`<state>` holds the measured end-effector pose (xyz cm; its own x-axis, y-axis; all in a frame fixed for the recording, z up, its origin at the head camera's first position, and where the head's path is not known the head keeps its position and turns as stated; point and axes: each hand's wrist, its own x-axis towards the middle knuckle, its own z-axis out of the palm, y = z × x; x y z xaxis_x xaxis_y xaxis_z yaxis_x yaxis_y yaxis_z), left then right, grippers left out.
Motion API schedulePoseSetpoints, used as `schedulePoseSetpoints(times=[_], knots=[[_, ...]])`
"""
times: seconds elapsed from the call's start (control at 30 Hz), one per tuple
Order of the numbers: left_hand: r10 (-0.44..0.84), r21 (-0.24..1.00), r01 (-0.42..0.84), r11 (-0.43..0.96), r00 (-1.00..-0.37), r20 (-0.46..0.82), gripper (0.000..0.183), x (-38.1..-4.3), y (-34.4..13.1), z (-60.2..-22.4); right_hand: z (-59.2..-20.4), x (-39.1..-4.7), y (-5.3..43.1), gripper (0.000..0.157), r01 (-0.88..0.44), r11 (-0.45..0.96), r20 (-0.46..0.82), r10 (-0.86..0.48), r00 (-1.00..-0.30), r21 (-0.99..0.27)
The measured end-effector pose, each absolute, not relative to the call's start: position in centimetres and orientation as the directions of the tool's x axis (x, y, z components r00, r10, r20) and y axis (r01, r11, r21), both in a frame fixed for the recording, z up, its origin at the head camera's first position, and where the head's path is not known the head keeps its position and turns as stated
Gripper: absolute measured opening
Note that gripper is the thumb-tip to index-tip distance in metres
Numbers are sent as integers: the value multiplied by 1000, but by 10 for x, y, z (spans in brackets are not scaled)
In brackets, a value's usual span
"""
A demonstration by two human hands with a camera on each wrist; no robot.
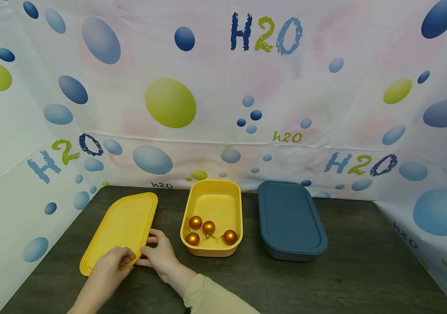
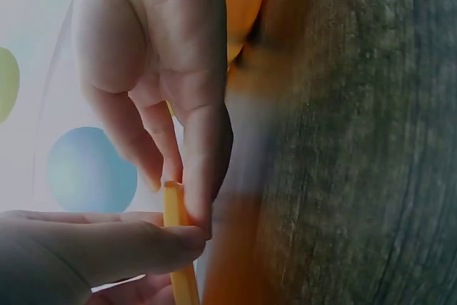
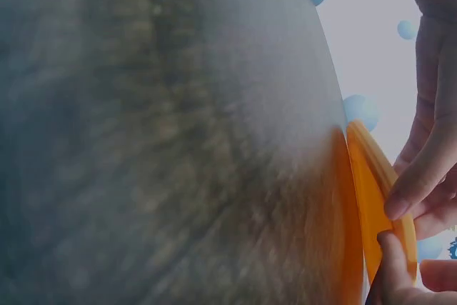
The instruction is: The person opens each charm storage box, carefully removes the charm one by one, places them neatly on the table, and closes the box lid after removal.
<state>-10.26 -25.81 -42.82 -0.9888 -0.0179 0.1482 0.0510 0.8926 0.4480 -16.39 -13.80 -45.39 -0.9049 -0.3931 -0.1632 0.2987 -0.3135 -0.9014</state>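
One yellow lid (image 1: 123, 226) is on the left side of a dark table (image 1: 365, 261), held at its near right corner by two hands. It stretches away beyond the left hand (image 1: 107, 272) and lies to the left of the right hand (image 1: 162, 257). Each hand pinches the rim between thumb and fingers, the two grips close together; the right wrist view shows the lid tilted, its held edge raised off the table.

Right of the hands, and apart from them, stands one open yellow box (image 1: 220, 203). Four shiny gold balls (image 1: 208, 227) sit inside, at its near end. Further right is one dark blue box (image 1: 292, 218) with its cover on. Behind everything hangs a white sheet (image 1: 215, 78) printed with blue and green ovals and "H2O".
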Motion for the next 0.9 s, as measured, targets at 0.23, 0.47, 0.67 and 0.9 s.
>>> schedulePoseSetpoints(times=[0.23,0.47,0.67,0.9], knots=[[-21,444,52,895,-987,157,23,-105,-265,-431,-455,-162,-144,45,236,-242,-146,-338,-930,-941],[-28,440,63,896,-980,196,20,-106,-275,-433,-456,-160,-154,50,256,-248,-171,-317,-933,-935],[-55,425,32,905,-980,192,16,-109,-285,-435,-456,-164,-161,52,309,-342,-161,-396,-904,-887],[-64,385,44,922,-963,262,14,-108,-294,-438,-458,-162,-172,63,367,-390,-159,-471,-868,-845]])
